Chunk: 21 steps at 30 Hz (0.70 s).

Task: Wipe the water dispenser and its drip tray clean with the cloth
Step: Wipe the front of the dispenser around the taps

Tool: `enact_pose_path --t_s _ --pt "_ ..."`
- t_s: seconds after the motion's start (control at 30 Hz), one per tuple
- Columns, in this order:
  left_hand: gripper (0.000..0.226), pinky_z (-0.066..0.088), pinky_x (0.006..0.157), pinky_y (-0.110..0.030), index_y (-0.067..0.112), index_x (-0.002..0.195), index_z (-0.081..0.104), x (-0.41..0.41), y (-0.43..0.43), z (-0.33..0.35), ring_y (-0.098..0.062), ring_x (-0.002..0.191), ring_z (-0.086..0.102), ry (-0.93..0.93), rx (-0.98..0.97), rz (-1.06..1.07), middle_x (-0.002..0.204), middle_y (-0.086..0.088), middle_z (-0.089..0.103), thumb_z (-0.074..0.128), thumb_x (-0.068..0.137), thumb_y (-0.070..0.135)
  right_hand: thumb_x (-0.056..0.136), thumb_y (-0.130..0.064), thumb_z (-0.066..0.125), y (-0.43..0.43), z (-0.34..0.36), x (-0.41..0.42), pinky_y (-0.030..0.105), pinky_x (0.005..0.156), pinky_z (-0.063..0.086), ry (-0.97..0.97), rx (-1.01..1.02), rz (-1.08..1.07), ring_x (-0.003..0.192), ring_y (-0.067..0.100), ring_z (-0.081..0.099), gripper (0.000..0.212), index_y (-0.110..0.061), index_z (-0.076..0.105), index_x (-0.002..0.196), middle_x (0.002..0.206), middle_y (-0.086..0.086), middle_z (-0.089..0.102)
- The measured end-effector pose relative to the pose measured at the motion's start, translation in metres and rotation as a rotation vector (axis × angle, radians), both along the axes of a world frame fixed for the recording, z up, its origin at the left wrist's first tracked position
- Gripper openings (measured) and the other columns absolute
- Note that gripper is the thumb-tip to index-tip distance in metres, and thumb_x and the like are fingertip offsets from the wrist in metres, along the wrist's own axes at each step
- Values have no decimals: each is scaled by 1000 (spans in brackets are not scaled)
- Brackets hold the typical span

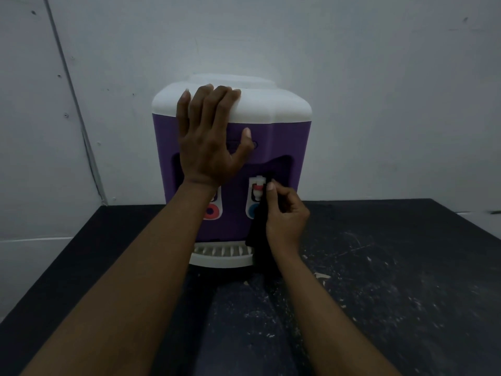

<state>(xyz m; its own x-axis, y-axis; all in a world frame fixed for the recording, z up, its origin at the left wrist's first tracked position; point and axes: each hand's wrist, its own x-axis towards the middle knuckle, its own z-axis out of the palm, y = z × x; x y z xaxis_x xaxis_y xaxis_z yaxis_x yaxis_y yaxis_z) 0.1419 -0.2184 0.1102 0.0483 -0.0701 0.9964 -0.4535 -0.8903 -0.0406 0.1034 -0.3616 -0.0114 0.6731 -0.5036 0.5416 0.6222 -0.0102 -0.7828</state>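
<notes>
A purple water dispenser (282,137) with a white top stands on a black table against the wall. My left hand (208,139) rests flat on its front, fingers straight and reaching over the white top edge. My right hand (284,213) pinches a black cloth (256,234) and holds it against the right tap (257,188), the one with a blue lever. The cloth hangs down over the right end of the white drip tray (217,256). The left tap with a red lever (212,211) is partly hidden behind my left wrist.
The black table (393,280) is scratched and speckled with white marks. A pale wall (352,77) stands right behind the dispenser, and a corner seam with a cable runs down at the left.
</notes>
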Motion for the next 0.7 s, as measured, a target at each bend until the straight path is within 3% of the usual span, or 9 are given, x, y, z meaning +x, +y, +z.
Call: enact_pose_path --t_s 0.2,0.4,0.57,0.7 --pt "56 27 118 -57 5 134 60 -1 0 0 -36 132 50 2 -3 -4 135 -14 60 60 88 37 94 -5 73 -5 -14 -2 17 89 54 37 -14 25 97 6 72 12 -15 77 93 94 -11 78" --pt "56 27 118 -57 5 134 60 -1 -1 0 -36 132 51 1 -3 -4 134 -14 61 60 88 37 94 -4 73 -5 -10 1 22 92 56 30 -17 14 98 9 73 11 -15 76 94 94 -14 78" --pt "56 28 117 -57 5 134 60 -2 -1 0 -36 132 51 1 -9 -7 134 -13 61 60 88 37 97 -8 70 -12 -6 -1 21 82 57 48 -104 17 92 8 73 6 -10 75 98 95 -5 78" --pt "56 27 117 -57 5 134 60 -2 -1 0 -35 132 51 0 -13 -6 134 -13 61 60 88 37 98 -10 69 -10 -2 -1 23 84 58 21 -114 2 94 11 73 5 -8 74 100 97 -2 78"
